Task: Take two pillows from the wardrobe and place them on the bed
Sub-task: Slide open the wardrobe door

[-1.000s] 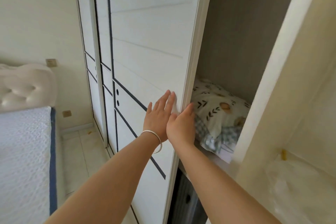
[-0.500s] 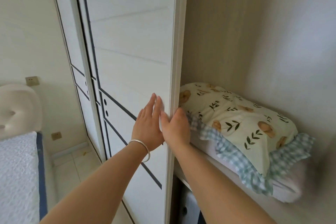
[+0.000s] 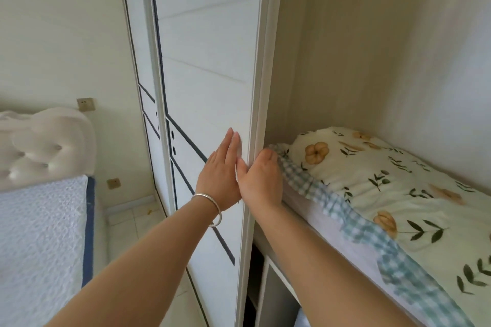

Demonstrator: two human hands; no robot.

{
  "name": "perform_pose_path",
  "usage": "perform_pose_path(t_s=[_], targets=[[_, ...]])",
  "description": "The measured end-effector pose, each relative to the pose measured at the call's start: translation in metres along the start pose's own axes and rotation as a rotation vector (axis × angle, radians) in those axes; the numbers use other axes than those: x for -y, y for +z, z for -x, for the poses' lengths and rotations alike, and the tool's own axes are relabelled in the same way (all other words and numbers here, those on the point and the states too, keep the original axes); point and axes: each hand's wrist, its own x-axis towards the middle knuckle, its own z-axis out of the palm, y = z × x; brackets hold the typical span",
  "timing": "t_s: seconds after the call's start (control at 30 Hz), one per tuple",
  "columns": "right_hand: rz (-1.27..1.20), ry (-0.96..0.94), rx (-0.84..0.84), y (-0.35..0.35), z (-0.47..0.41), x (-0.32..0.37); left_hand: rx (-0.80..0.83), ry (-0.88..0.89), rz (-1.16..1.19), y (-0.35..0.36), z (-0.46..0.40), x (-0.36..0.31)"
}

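Observation:
A floral pillow (image 3: 372, 175) with a blue checked frill lies on a shelf inside the open wardrobe, on the right. Under it shows a pale layer (image 3: 329, 220); I cannot tell whether that is a second pillow. The white sliding wardrobe door (image 3: 207, 74) stands in the middle. My left hand (image 3: 220, 175), with a silver bangle on the wrist, lies flat against the door's face. My right hand (image 3: 261, 180) grips the door's right edge, fingers hidden behind it, just left of the pillow's corner. The bed (image 3: 39, 233) with a white textured cover is at the lower left.
A white tufted headboard (image 3: 39, 146) stands against the far wall at the left. A strip of tiled floor (image 3: 127, 223) runs between bed and wardrobe. Below the pillow shelf is a darker lower compartment (image 3: 276, 297).
The door has slid to the left under both hands. The wardrobe opening is wider and the whole pillow now shows. The hands keep the same hold on the door.

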Motion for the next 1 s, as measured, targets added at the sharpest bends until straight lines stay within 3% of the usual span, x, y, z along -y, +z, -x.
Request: perform_pose_path(t_s=[1.0], targets=[[-0.04, 0.097, 0.07, 0.095, -0.084, 0.052, 0.059, -0.055, -0.065, 0.007, -0.075, 0.101]])
